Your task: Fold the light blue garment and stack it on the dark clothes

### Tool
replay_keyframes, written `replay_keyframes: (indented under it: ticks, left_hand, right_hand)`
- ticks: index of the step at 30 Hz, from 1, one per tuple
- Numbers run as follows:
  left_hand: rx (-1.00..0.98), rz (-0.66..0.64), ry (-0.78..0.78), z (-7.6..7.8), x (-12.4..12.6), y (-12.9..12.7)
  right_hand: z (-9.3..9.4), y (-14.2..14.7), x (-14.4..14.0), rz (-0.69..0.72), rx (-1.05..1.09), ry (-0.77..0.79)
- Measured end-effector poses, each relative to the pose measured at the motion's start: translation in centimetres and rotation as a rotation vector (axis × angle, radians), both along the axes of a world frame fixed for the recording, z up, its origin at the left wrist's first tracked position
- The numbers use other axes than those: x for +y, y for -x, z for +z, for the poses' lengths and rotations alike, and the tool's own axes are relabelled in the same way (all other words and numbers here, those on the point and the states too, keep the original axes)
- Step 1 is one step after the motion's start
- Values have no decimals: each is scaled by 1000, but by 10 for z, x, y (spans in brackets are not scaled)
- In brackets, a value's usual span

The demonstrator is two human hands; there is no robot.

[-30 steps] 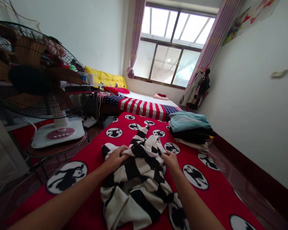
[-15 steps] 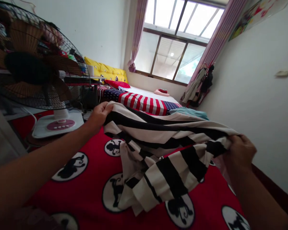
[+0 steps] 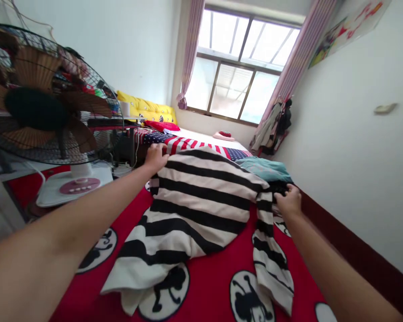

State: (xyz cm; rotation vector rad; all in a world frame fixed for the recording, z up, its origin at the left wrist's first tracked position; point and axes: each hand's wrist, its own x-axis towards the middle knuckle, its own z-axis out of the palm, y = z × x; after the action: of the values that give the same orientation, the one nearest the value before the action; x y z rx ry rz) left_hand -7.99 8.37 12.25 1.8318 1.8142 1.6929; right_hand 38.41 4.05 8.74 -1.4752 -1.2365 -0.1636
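A black-and-white striped long-sleeved top (image 3: pixel 201 197) is spread over a red bedcover (image 3: pixel 211 286) with round black-and-white figure prints. My left hand (image 3: pixel 156 158) pinches its far left shoulder. My right hand (image 3: pixel 289 200) is beside the far right shoulder, thumb and fingers apart, seemingly off the cloth. One striped sleeve (image 3: pixel 272 250) trails towards me on the right. The top's lower edge lies at the near left, partly folded over. The other sleeve is mostly hidden.
A teal cloth (image 3: pixel 263 169) lies just beyond my right hand, with dark cloth by it. At left stands a caged fan (image 3: pixel 33 107) on a white base (image 3: pixel 75 183). Another bed with a striped and starred cover (image 3: pixel 195 144) is under the window. Clothes (image 3: pixel 272 127) hang at the right wall.
The bunched top has been spread out, its stripes now flat across the bedcover. The sleeve has dropped straight at the right. My right hand has moved left and farther away, apparently letting go.
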Motion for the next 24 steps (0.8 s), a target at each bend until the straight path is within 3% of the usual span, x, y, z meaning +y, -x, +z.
replay_keyframes:
  ticks: [4,6,8,10,12,16,18,21,24]
  left_hand:
    - [124,-90,118,-93,-39,-9]
    - [247,-115,205,-125,-64,-6]
    - [373,-74,344,-142,-88,-3]
    - [456,-30,470,-147,-109,-3]
    - [507,-73,479,-144,-131,-11]
    - [590,-415,333,-138,-177,-48]
    - [629,-475,358,-142,-192,-67]
    - [655,-441,405,-153,-193,-84]
    - [490,-430,416,-154,-168,-82]
  right_hand:
    - [-65,30,-55,326,-212,238]
    - [-88,40,-85,438,-374,417]
    - [-103,48,-105,449,-519,590]
    - [-112,57,-113,394,-599,711]
    - [-118,70,-112,354,-611,752]
    - [-126,107,-102,389,-558,694]
    - [-131,124,-98,399,-495,660]
    - [-139,142,-89,435,-274,571]
    - [-146,154,-79,594,109,426]
